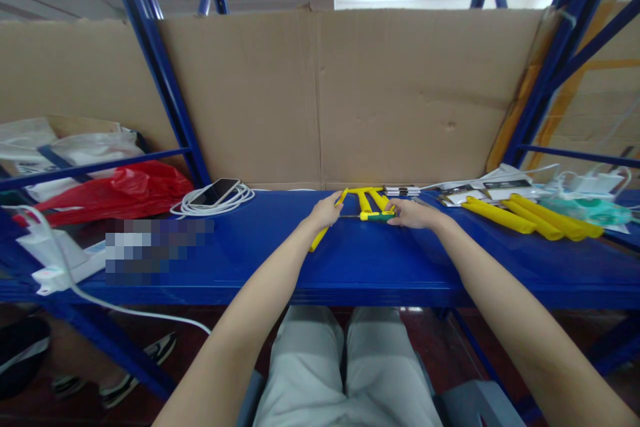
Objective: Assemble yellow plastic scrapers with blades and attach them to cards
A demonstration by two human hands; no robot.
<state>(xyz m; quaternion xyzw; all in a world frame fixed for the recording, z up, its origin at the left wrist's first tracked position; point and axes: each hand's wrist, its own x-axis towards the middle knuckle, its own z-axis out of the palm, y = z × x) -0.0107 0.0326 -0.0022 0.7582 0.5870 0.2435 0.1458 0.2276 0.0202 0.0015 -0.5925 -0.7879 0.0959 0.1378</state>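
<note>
My left hand is closed around a yellow tube, whose lower end sticks out below the palm. My right hand grips the end of a screwdriver with a green and yellow handle. The thin shaft points left, toward the yellow tube; whether its tip touches anything is hidden by my left fingers. Just behind the screwdriver lies a yellow frame piece with slanting bars between my hands. I cannot tell whether it joins the tube in my left hand.
Several yellow tubes lie at the right of the blue shelf, near flat packets. To the left are a phone on a coiled white cable, a red bag and a power strip. Cardboard stands behind.
</note>
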